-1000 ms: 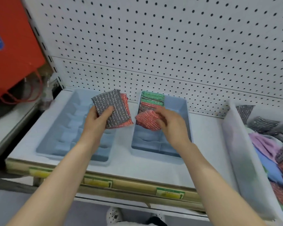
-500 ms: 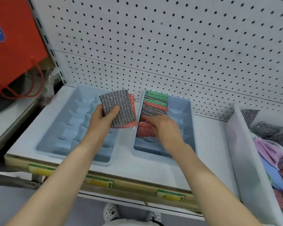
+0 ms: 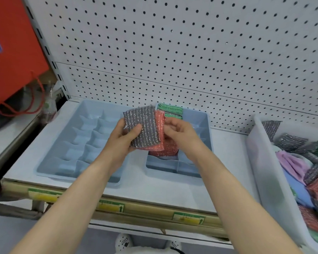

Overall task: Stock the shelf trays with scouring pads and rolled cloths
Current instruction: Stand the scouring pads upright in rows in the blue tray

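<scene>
One red pad (image 3: 163,150) set in the right tray (image 3: 196,116), the right hand (image 3: 179,133) is returning, fingers curled, grip unclear, for another from the stack (image 3: 142,128) the left hand (image 3: 120,143) is clamping.

**Two trays on the shelf, a bin to the right**

The shelf (image 3: 136,187) carries two trays side by side, the left tray (image 3: 50,167) and the right tray (image 3: 200,118), with a gap between them. The pegboard (image 3: 173,52) rises behind both. A row of pads (image 3: 170,110) stands in the right tray's back left compartments.

Above the gap, the left hand (image 3: 121,142) grips the held pads (image 3: 143,129) from the left, and the right hand (image 3: 180,134) pinches their right edge. The bin (image 3: 261,162) sits right of the trays, with pads and cloths inside. Labels (image 3: 188,217) line the shelf's front edge.
</scene>
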The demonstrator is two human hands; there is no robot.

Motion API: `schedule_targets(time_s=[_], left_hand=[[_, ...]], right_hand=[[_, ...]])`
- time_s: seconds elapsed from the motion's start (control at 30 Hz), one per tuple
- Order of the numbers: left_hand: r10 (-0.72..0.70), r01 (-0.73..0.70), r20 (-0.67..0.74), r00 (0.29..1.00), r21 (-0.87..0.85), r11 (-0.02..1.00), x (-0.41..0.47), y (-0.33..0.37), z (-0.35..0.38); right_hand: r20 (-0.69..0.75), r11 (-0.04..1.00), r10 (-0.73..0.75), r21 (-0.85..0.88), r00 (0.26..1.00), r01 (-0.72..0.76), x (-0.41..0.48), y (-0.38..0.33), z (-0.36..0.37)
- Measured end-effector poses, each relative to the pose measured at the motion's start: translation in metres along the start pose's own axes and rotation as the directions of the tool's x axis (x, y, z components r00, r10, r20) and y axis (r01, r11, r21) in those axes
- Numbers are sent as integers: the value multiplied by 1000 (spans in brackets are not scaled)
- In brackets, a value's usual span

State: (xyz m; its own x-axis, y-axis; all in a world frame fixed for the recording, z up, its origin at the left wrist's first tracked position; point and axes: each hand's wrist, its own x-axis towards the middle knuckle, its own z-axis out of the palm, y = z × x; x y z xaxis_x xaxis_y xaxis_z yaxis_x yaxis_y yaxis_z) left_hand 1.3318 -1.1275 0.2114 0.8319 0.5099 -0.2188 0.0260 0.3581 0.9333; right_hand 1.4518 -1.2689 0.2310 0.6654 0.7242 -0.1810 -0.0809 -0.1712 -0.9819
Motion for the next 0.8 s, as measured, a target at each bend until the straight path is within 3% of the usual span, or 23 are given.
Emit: schedule_targets(time_s=[0.1,0.2,0.27,0.33,0.37,0.43,0.53,0.67,0.8], left_hand=[[4,-4,9,1000,2,1000,-1,1,-2],[31,-39,-103,994,-70,997,2,7,-12],[41,-61,-186,982,-98,993,4,11,-21],[49,-71,-229,972,-90,993,4,12,-28],[53,-74,-241,969,-79,994,4,11,-30],[54,-73,-260,964,-62,995,2,6,-29],[50,-63,-262,964,-44,997,-1,-3,-21],[62,-67,-238,969,-11,998,-4,-7,-13],[77,-76,-243,967,12,997,-4,-6,-20]], right_hand=[[-159,999,-18,30,987,24,-5,-3,-7],[-344,998,-46,23,938,57,-10,-10,-26],[-269,998,-55,13,962,60,-21,-12,-42],[-129,965,-98,-256,987,62,-31,-7,-53],[-69,873,-146,-477,987,95,-33,-3,-57],[26,563,-256,-809,966,171,-29,8,-56],[152,273,-330,-929,932,249,-16,26,-36],[202,112,-365,-960,909,258,-7,62,-11],[161,102,-474,-966,866,236,-8,67,-11]])
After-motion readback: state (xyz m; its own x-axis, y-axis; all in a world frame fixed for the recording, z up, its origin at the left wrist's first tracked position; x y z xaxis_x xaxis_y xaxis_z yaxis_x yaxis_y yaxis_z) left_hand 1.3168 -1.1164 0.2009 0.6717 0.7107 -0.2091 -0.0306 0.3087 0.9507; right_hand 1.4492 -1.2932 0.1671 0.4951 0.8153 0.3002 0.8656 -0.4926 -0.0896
